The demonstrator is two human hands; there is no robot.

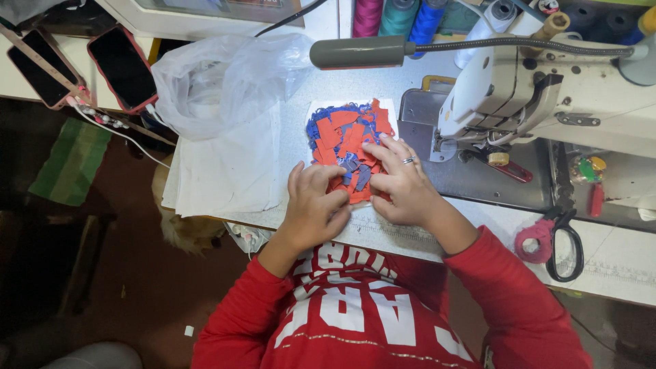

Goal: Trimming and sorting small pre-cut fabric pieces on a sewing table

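Red & blue fabric scraps [345, 133], heaped on white sheet, table centre

Small sewing workshop — a white industrial sewing machine [540, 96] stood bolted to a pale worktable [403, 239] with a ruler strip along its edge. Large cones of magenta, teal and blue thread [396, 17] lined the back. Black-handled tailor's scissors [564, 242] lay nearby — also a grey gooseneck lamp [359, 52] and a heap of red and blue fabric scraps [348, 137].

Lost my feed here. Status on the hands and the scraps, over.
Left hand and right hand both on the red and blue scraps, fingers curled, picking. Pile sits on white paper. Sewing machine close right; nothing blocking.
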